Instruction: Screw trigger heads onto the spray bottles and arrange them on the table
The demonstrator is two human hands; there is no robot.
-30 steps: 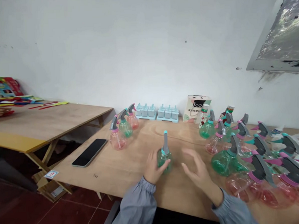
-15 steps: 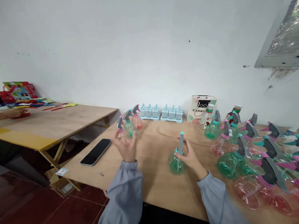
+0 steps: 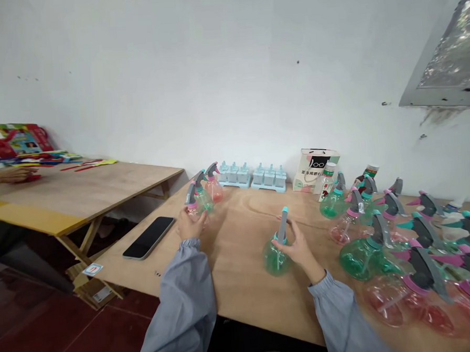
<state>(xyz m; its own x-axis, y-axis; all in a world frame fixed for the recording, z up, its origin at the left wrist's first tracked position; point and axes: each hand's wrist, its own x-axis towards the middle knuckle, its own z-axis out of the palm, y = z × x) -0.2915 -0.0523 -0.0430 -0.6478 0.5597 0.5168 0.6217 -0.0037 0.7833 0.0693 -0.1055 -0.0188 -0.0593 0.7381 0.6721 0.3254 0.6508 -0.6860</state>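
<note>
Near the middle of the table stands a green spray bottle (image 3: 276,260) with a grey and turquoise head. My right hand (image 3: 296,243) is closed around its neck, thumb in front and fingers behind. At the left, my left hand (image 3: 190,225) has its thumb and fingers around the neck of a pink spray bottle (image 3: 204,222), whose body is mostly hidden by the hand. Close behind that one stand another green spray bottle (image 3: 205,199) and another pink spray bottle (image 3: 214,189).
Several green and pink spray bottles crowd the right side, such as a green one (image 3: 357,259). A phone (image 3: 149,238) lies at the left. Along the wall are light-blue popsicle molds (image 3: 268,178) and a paper bag (image 3: 309,172). Another person's hand (image 3: 16,175) rests over the neighbouring table (image 3: 113,185).
My left hand has moved down and slightly left, from spread fingers to closing around the pink spray bottle's neck. My right hand stays on the green spray bottle.
</note>
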